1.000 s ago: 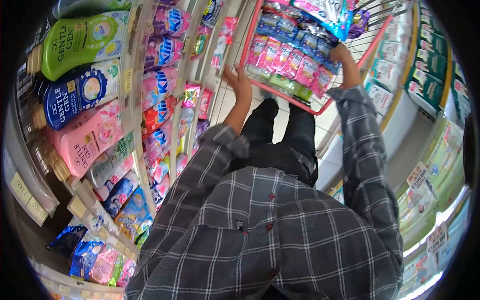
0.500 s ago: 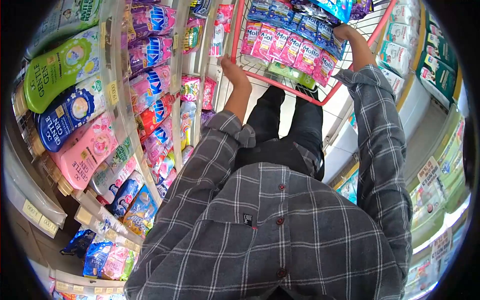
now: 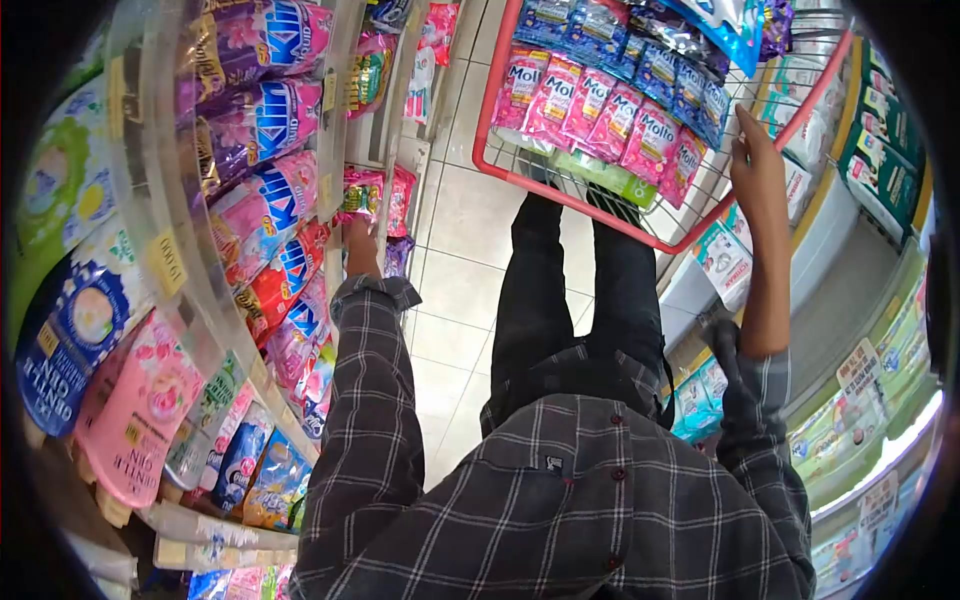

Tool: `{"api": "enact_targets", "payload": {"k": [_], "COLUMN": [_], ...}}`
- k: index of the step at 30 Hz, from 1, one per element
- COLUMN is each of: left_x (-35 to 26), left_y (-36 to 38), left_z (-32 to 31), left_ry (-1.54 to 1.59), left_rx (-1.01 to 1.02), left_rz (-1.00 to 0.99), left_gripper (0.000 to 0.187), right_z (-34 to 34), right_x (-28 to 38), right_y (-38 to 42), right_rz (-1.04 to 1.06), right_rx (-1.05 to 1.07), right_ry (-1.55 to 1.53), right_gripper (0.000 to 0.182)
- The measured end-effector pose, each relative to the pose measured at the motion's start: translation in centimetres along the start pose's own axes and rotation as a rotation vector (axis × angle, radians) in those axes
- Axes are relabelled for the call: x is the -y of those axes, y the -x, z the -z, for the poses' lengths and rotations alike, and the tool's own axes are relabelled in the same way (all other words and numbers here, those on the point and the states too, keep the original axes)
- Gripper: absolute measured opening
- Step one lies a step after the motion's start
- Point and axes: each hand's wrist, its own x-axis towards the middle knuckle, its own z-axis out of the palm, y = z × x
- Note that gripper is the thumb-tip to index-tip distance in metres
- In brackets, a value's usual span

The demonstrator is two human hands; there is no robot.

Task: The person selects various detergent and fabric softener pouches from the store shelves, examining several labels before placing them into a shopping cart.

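My left hand [image 3: 360,245] reaches into the shelf on the left, at a pink and red pouch [image 3: 361,194]. Its fingers are mostly hidden there, so their grip cannot be made out. On the other side, my right hand [image 3: 758,165] lies against the red rim [image 3: 640,232] of a shopping cart, with fingers stretched upward and apart. Inside the cart are pink Molto sachet packs [image 3: 603,115], blue Molto packs [image 3: 662,78], and a green pack [image 3: 605,176] under the pink ones. A light blue pouch [image 3: 735,30] lies at the cart's far end.
Shelves on the left hold So Klin pouches [image 3: 275,120], a blue bottle [image 3: 80,320] and a pink bottle [image 3: 140,410]. Along the right side stand white packs [image 3: 725,262] and dark green packs [image 3: 880,175]. Pale floor tiles [image 3: 465,220] run between the shelves and cart.
My left hand has left the cart's rim and gone left to the shelf. My right hand has moved off the blue packs to the cart's right side. The view has shifted.
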Motion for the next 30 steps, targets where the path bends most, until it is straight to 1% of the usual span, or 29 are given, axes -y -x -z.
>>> {"api": "enact_targets", "payload": {"k": [3,9,11,12,13,16,17,19,20,21,23,25,27,28,29,30], "left_x": [0.3,2.9,3.5,1.1,0.0,-0.3,-0.5,-1.9,-2.7,-3.6,-5.2,-5.9,-5.3,-7.1,-8.6,-8.9], "left_y": [-1.4,-3.5,-3.9,-1.3,-0.1,2.5,3.8,7.0,8.8,10.5,13.3,15.1,14.7,16.6,19.3,20.7], "left_z": [-0.8,-1.9,-2.1,-2.0,-1.9,-1.3,-1.2,-1.0,-0.8,-0.5,0.1,0.9,1.0,2.9,4.6,5.6], "left_ry": [-0.169,-0.359,-0.401,-0.478,-0.442,0.038,0.284,0.797,0.956,1.068,1.101,1.006,0.982,0.966,0.948,0.921], "left_rx": [0.034,0.072,0.045,-0.019,-0.061,-0.193,-0.177,-0.108,-0.076,-0.052,-0.048,-0.074,-0.075,-0.080,-0.088,-0.052], "left_rz": [-0.032,-0.137,-0.161,-0.093,-0.091,-0.172,-0.198,-0.237,-0.248,-0.264,-0.288,-0.281,-0.299,-0.335,-0.372,-0.446], "left_gripper": [0.025,0.033,0.036,0.027,0.026,0.023,0.022,0.020,0.020,0.019,0.019,0.017,0.017,0.018,0.019,0.019], "right_z": [1.2,1.2,0.8,0.6,0.3,-0.2,-0.1,-0.5,-0.4,-0.6,-0.1,0.6,0.9,1.2,1.4,1.7], "right_x": [2.2,1.2,1.0,0.7,0.6,0.8,1.4,2.3,3.3,3.8,6.1,7.4,7.9,8.2,8.4,8.2], "right_y": [3.0,5.4,5.8,6.1,6.3,7.3,7.9,9.2,10.1,10.8,12.4,13.9,14.9,15.2,15.5,15.5], "right_rz": [-0.072,-0.126,-0.138,-0.143,-0.145,-0.109,-0.099,-0.104,-0.108,-0.124,-0.044,-0.045,-0.018,0.044,0.069,0.066], "right_rx": [0.037,0.019,-0.012,-0.030,-0.052,-0.091,-0.097,-0.086,-0.046,0.005,-0.004,0.078,0.119,0.101,0.107,0.150], "right_ry": [-0.174,-0.546,-0.616,-0.642,-0.667,-0.678,-0.566,-0.465,-0.530,-0.517,-0.547,-0.667,-0.633,-0.664,-0.722,-0.711], "right_gripper": [0.040,0.035,0.033,0.033,0.032,0.027,0.025,0.026,0.025,0.025,0.025,0.024,0.023,0.022,0.023,0.023]}}
